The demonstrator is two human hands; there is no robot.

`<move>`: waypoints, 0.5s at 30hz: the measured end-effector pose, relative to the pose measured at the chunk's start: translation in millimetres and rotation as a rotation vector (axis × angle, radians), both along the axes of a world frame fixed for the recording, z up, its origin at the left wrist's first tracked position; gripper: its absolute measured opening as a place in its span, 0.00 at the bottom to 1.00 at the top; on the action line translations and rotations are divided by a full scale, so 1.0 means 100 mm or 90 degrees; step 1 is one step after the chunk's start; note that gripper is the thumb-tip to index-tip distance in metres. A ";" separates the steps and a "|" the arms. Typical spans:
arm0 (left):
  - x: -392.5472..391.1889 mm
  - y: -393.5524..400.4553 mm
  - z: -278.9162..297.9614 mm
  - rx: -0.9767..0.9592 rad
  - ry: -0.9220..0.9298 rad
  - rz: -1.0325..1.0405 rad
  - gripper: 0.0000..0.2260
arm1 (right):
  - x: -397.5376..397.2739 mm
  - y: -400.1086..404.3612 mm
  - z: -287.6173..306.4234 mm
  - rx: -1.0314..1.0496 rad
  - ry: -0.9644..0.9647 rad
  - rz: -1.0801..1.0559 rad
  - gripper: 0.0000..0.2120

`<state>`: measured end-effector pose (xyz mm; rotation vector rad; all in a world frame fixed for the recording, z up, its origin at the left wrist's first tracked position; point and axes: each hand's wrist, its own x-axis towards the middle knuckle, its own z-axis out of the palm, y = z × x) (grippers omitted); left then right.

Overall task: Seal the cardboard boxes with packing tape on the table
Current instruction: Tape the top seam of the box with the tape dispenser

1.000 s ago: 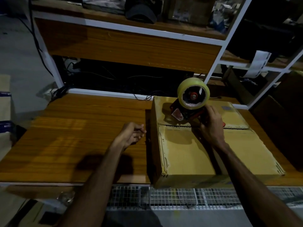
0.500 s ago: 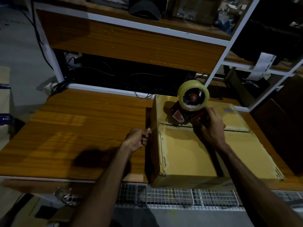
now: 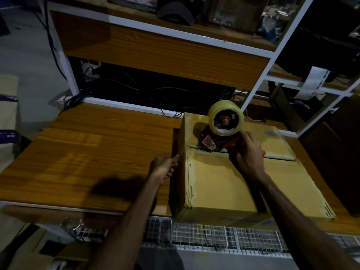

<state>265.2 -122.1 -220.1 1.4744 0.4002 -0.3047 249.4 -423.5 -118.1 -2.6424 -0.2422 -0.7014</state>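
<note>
A closed cardboard box (image 3: 218, 184) lies flat at the right of the wooden table (image 3: 93, 152). Its two top flaps meet in a seam running left to right. A red tape dispenser (image 3: 218, 141) with a clear tape roll (image 3: 226, 120) rests on that seam near the box's left end. My right hand (image 3: 248, 152) is shut on the dispenser's handle. My left hand (image 3: 164, 167) presses against the box's left side at the seam, fingers curled; whether it pinches a tape end I cannot tell.
A white-framed shelf unit (image 3: 175, 34) with wooden boards rises behind the table, cables in the dark gap below it. Stacked cardboard (image 3: 7, 117) stands at the far left. A wire mesh rack (image 3: 224, 236) runs under the table's front edge.
My left hand has moved right across the table until it touches the box's left side. The dispenser and right hand have stayed on the seam.
</note>
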 end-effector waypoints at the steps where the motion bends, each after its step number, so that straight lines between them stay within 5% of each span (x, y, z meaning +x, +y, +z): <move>1: -0.01 0.00 -0.02 0.049 0.005 0.009 0.09 | 0.00 0.00 0.01 -0.002 -0.002 0.002 0.31; 5: -0.12 -0.06 -0.11 0.252 -0.029 0.058 0.10 | -0.02 -0.02 0.02 0.000 -0.011 0.016 0.31; 9: -0.24 -0.19 0.19 0.202 -0.212 0.137 0.08 | -0.02 -0.04 0.00 -0.009 -0.028 0.030 0.30; 12: -0.28 -0.29 0.51 0.261 -0.304 0.005 0.23 | -0.02 -0.04 0.01 -0.018 -0.048 0.048 0.29; 15: -0.33 -0.38 0.68 0.434 -0.332 -0.120 0.24 | -0.03 -0.05 0.02 -0.043 -0.070 0.071 0.29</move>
